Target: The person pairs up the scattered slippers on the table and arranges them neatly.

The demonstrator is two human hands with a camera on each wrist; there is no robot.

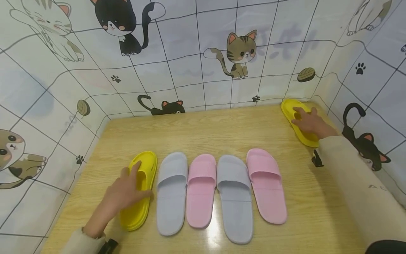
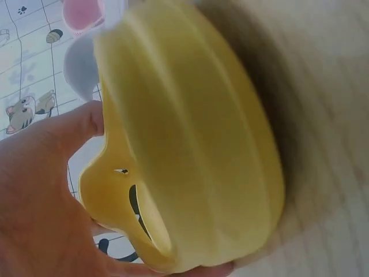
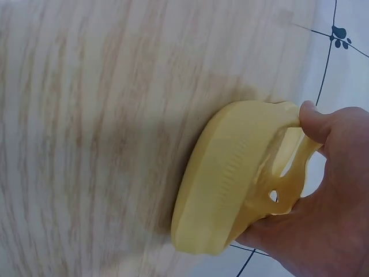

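Note:
My left hand [image 1: 122, 190] reaches over a yellow slipper [image 1: 147, 162] at the left end of a row, fingers and thumb spread to its two sides. In the left wrist view the same slipper's heel end [image 2: 196, 127] fills the middle, between thumb and fingers. Far right, near the back corner, my right hand [image 1: 309, 121] holds another yellow slipper [image 1: 288, 105] across its width. The right wrist view has that slipper [image 3: 225, 179] on the wood surface, thumb and fingers at opposite edges.
Between the yellow slippers lie a grey slipper [image 1: 171, 208], a pink slipper [image 1: 200, 204], another grey slipper [image 1: 238, 215] and another pink slipper [image 1: 269, 201], toes away from me. A cat-patterned white covering [image 1: 184, 77] borders the wooden tabletop [image 1: 196, 130] at the back and sides.

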